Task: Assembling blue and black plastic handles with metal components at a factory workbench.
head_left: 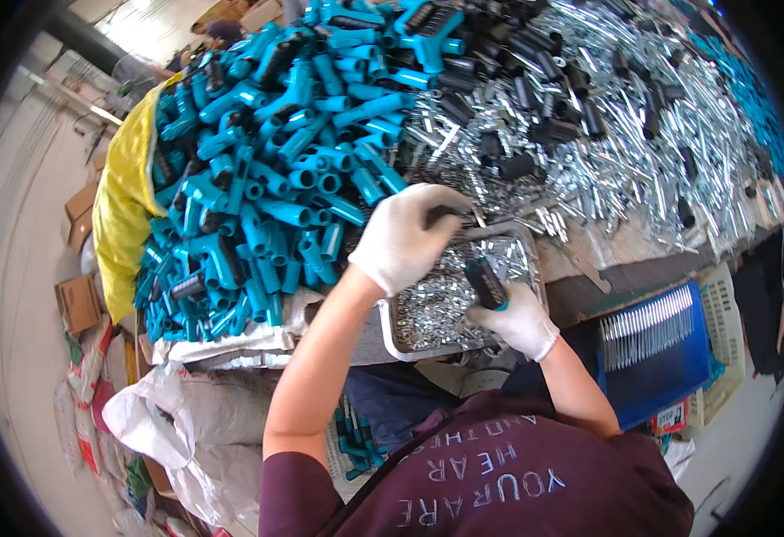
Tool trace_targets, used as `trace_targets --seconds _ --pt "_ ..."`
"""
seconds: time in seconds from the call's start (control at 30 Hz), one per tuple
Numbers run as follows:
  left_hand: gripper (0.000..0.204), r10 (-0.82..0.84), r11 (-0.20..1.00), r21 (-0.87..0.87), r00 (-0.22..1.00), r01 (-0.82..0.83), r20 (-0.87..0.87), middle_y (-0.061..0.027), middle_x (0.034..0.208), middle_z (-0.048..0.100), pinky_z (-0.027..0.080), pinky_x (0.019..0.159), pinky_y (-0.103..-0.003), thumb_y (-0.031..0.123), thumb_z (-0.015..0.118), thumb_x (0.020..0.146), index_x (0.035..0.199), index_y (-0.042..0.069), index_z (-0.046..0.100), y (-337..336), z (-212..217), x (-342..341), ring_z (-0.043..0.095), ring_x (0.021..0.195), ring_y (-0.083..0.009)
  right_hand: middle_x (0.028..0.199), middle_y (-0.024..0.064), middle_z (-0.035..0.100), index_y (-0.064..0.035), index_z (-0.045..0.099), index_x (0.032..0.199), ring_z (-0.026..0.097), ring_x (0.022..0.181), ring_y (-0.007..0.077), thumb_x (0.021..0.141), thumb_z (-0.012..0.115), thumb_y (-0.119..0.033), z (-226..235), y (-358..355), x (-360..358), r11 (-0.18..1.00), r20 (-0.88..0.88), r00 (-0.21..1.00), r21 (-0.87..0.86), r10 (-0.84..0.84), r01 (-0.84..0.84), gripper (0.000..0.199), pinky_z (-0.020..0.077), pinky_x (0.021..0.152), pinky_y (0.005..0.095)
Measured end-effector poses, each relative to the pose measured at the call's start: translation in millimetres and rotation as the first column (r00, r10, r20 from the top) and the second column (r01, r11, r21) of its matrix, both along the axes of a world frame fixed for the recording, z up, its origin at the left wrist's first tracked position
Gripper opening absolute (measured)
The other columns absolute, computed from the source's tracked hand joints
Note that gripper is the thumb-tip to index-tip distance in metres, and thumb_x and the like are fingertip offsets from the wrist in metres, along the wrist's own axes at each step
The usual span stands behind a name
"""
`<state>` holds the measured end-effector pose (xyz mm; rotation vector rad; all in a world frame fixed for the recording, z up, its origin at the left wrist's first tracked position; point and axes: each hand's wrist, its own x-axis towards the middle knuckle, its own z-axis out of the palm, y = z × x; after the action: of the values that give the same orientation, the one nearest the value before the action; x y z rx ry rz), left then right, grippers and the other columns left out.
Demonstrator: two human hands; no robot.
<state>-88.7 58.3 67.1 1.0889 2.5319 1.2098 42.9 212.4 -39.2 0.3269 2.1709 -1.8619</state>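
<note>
My right hand [519,324], in a white glove, grips a black-and-teal plastic handle [483,283] tilted over the near right part of a tray [390,338]. Many small silvery metal parts [437,309] fill this pale-rimmed tray. My left hand [410,237], also gloved, is above the tray's far left corner with its fingers curled together. Something dark shows between its thumb and fingers, but I cannot make out what it is. Close beyond the left hand lie dark springs [441,170] and metal pins.
Teal handles [276,170] are heaped at left beside a yellow sack [123,206]. Black sleeves [544,89] and silvery rods [643,170] cover the table's far right. A blue bin [651,376] with metal rods in a row stands at lower right. White sacks [204,421] sit below left.
</note>
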Motion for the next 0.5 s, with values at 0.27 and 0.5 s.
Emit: trace_targets --seconds 0.27,0.5 --pt "0.021 0.05 0.997 0.063 0.998 -0.052 0.032 -0.0147 0.093 0.07 0.052 0.078 -0.032 0.008 0.062 0.08 0.098 0.002 0.071 5 -16 11 0.068 0.084 -0.0222 0.06 0.0001 0.058 -0.0012 0.066 0.079 0.052 0.053 0.0074 0.077 0.073 -0.021 10 -5 4 0.998 0.044 0.999 -0.056 0.011 -0.008 0.021 0.0417 0.051 0.0266" --pt "0.025 0.059 0.982 -0.175 0.992 -0.078 -0.111 -0.0157 0.093 0.067 0.051 0.08 -0.043 0.023 0.057 0.088 0.105 0.007 0.066 7 -27 33 0.065 0.09 -0.0344 0.061 -0.0006 0.058 -0.0022 0.064 0.077 0.05 0.052 0.0063 0.079 0.073 -0.017 -1 -10 5 0.986 -0.021 0.993 -0.124 -0.118 0.115 0.017 0.0385 0.048 0.0259"
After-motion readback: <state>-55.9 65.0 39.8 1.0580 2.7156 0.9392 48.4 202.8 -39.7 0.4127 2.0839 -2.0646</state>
